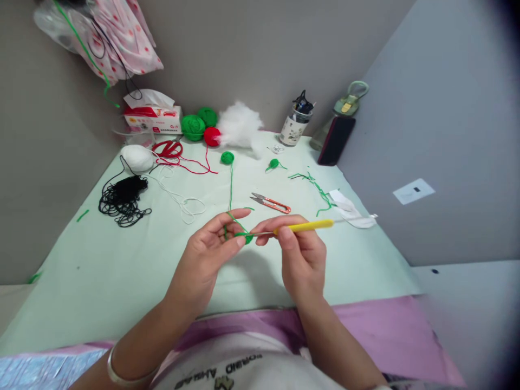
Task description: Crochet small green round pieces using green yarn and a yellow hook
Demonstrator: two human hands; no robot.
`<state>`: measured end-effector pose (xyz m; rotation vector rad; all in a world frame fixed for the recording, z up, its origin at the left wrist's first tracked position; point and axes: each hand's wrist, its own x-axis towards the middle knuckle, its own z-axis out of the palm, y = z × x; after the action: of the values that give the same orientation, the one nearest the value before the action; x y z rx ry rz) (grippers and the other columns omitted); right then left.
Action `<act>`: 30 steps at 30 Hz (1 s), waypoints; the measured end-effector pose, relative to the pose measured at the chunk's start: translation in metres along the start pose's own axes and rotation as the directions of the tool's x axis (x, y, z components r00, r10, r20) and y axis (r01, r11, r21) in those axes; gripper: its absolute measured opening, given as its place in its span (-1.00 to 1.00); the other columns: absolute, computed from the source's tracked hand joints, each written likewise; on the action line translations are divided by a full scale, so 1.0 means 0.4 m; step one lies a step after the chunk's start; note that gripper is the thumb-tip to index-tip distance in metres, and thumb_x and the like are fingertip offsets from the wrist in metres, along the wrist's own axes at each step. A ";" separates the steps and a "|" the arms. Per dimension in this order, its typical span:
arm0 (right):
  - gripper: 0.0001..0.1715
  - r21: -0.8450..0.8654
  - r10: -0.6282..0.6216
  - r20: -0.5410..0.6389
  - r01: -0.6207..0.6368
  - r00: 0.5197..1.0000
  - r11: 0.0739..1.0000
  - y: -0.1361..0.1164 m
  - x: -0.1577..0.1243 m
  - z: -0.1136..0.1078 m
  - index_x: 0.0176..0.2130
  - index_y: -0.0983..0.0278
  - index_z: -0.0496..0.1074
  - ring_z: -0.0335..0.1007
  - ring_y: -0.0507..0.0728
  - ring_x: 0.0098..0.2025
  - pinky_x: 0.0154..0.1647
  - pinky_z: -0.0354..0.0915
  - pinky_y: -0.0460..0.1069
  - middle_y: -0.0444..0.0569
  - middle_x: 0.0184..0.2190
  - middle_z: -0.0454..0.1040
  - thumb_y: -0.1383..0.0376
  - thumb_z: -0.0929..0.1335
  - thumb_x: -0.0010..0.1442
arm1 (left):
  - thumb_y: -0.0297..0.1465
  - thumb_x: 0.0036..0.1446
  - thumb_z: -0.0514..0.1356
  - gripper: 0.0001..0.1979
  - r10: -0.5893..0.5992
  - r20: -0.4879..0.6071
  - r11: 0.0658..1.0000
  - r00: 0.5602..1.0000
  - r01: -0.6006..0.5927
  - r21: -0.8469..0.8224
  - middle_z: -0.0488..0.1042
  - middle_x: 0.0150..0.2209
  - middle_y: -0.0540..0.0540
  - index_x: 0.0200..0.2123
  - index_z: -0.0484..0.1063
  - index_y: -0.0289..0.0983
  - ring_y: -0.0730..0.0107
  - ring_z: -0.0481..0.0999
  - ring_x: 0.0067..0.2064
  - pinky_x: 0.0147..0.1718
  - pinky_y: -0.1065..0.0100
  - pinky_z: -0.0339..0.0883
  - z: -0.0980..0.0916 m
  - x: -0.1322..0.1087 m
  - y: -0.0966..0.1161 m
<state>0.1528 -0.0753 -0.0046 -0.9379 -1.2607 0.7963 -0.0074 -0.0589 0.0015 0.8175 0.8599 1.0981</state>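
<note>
Green crochet piece [248, 239], where exactly is it?

Between thumb and fingers of the left hand [209, 246], raised above the table [122, 276]. This hand pinches the piece, its other fingers loosely curled; green yarn [231, 187] runs to it from the small green yarn ball [227, 157].

And the right hand [301, 252]?

It grips the yellow-handled crochet hook [311, 225] firmly, fingers folded. The metal shaft reaches the piece, but I cannot tell if its tip is inside a stitch.

How to do this well?

In my opinion, pinch close to the hook, give the yarn even tension, and turn the tip gently, so that no strand splits.
</note>
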 end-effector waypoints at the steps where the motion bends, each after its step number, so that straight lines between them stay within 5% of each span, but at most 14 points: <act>1: -0.78 -0.075 -0.069 0.012 0.069 0.998 0.995 -0.002 -0.006 0.001 -0.13 0.19 0.56 0.58 0.10 -0.29 -0.24 0.56 0.05 -0.01 -0.23 0.66 0.27 0.30 0.48 | -0.41 0.13 0.45 -0.68 0.038 -0.016 0.999 0.999 -0.038 0.038 0.49 -0.31 0.01 -0.02 0.71 -0.10 0.35 0.42 -0.20 -0.11 0.35 0.30 -0.001 0.000 -0.003; 7: -0.69 -0.331 -0.440 0.187 0.478 0.878 0.814 0.005 -0.024 0.006 0.05 0.20 0.50 0.63 0.19 -0.17 -0.24 0.56 0.11 0.06 -0.21 0.66 0.44 0.26 0.45 | -0.44 0.13 0.45 -0.70 0.236 -0.105 0.958 0.966 -0.213 0.192 0.54 -0.25 0.00 -0.05 0.71 -0.07 0.34 0.43 -0.19 -0.11 0.35 0.33 0.002 -0.004 -0.018; 14: -0.70 -0.161 -0.239 0.005 0.237 0.971 0.958 0.000 -0.022 0.009 -0.03 0.13 0.55 0.58 0.10 -0.28 -0.27 0.55 0.06 -0.05 -0.19 0.65 0.41 0.27 0.47 | -0.39 0.16 0.46 -0.63 0.153 -0.044 0.980 0.987 -0.146 0.136 0.53 -0.29 0.02 0.04 0.68 -0.01 0.37 0.45 -0.18 -0.09 0.37 0.33 -0.002 -0.007 -0.007; 22: -0.64 -0.261 -0.443 0.137 0.463 0.886 0.847 0.018 -0.025 0.007 0.10 0.17 0.49 0.61 0.18 -0.14 -0.20 0.54 0.13 0.03 -0.16 0.66 0.47 0.28 0.43 | -0.43 0.13 0.48 -0.59 0.203 -0.085 0.969 0.976 -0.187 0.164 0.53 -0.30 0.05 0.05 0.66 -0.02 0.42 0.43 -0.24 -0.13 0.40 0.34 0.003 -0.006 -0.013; 27: -0.75 -0.038 -0.152 -0.027 0.151 0.988 0.988 0.002 -0.017 0.005 -0.07 0.14 0.57 0.58 0.10 -0.27 -0.24 0.53 0.05 -0.04 -0.20 0.67 0.34 0.29 0.49 | -0.39 0.13 0.48 -0.62 0.071 -0.036 0.997 0.997 -0.070 0.024 0.52 -0.31 0.06 0.03 0.67 -0.02 0.44 0.47 -0.19 -0.08 0.41 0.32 0.006 -0.007 -0.004; 30: -0.78 0.194 0.083 -0.038 -0.074 0.996 0.978 -0.006 -0.002 0.002 -0.18 0.17 0.57 0.56 0.06 -0.33 -0.25 0.51 0.01 -0.07 -0.26 0.67 0.22 0.33 0.48 | -0.37 0.15 0.47 -0.66 -0.007 0.011 1.000 1.000 0.007 -0.027 0.52 -0.31 0.06 0.01 0.68 -0.04 0.44 0.46 -0.18 -0.07 0.41 0.30 0.008 -0.006 0.002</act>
<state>0.1521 -0.0770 -0.0030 -0.8484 -1.0908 0.9363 -0.0055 -0.0615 0.0042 0.7968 0.8364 1.0960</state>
